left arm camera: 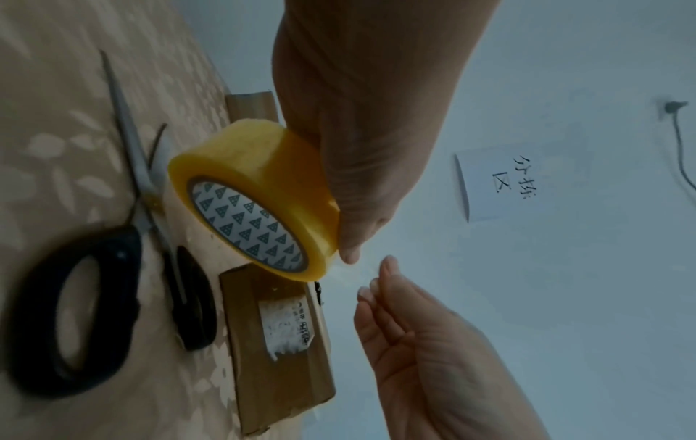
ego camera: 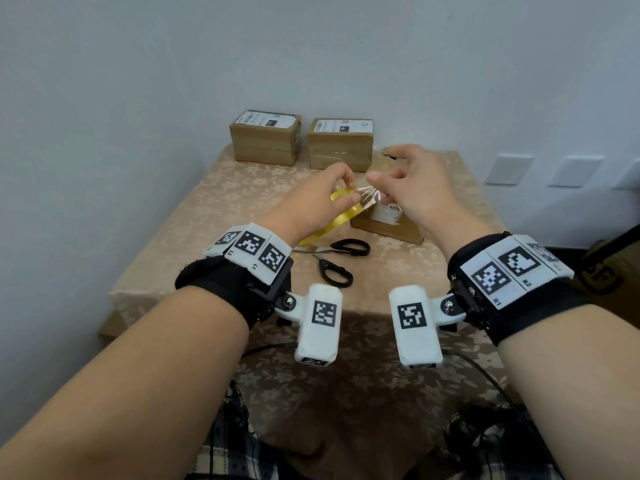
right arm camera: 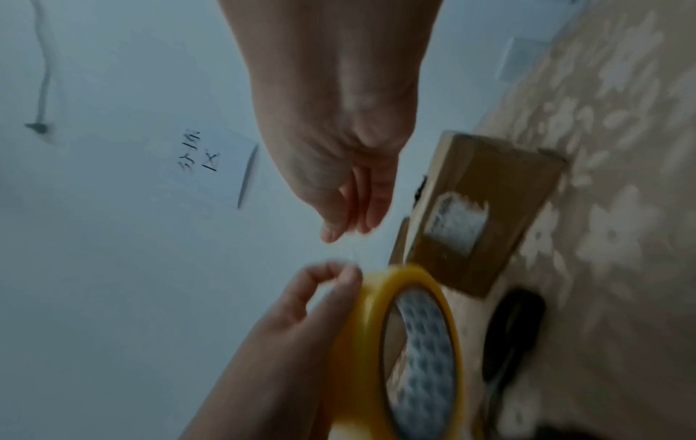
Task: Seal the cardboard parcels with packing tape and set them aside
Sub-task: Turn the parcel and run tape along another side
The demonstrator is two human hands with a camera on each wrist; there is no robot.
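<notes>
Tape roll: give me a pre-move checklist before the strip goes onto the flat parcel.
1. Left hand holds tape roll: ok.
2. Right hand pinches the strip end: ok.
3. Strip long enough to span the parcel: not ok, only a short length is out.
4. Parcel flaps closed: cannot tell.
5. Scissors in reach, beside the parcel: ok.
6. Two boxes at the far edge, out of the way: ok.

L hand (left arm camera: 361, 125) grips yellow tape roll (left arm camera: 256, 205) above scissors (left arm camera: 113, 282) & flat parcel (left arm camera: 278, 351)
</notes>
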